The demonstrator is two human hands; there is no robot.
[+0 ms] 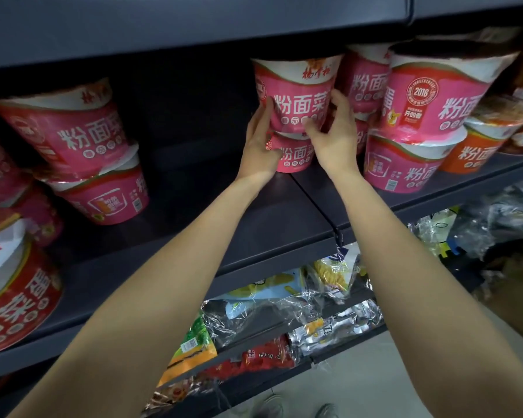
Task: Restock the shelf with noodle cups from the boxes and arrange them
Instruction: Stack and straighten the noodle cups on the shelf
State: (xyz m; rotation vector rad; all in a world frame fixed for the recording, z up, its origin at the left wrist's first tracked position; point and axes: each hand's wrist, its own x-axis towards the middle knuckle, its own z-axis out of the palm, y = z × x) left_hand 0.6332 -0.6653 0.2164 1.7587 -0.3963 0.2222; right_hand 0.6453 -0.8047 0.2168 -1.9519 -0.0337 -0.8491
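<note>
A pink noodle cup stands on top of a second pink cup deep on the dark shelf. My left hand presses the left side of this stack, fingers on the upper cup. On the right side, my right hand grips the upper cup with its fingers curled around the base. Another two-cup pink stack sits to the left. A further pink stack stands to the right.
Red noodle cups crowd the shelf's left end and an orange cup sits far right. The shelf above hangs close over the cups. Snack bags fill the lower shelves. Bare shelf lies between the stacks.
</note>
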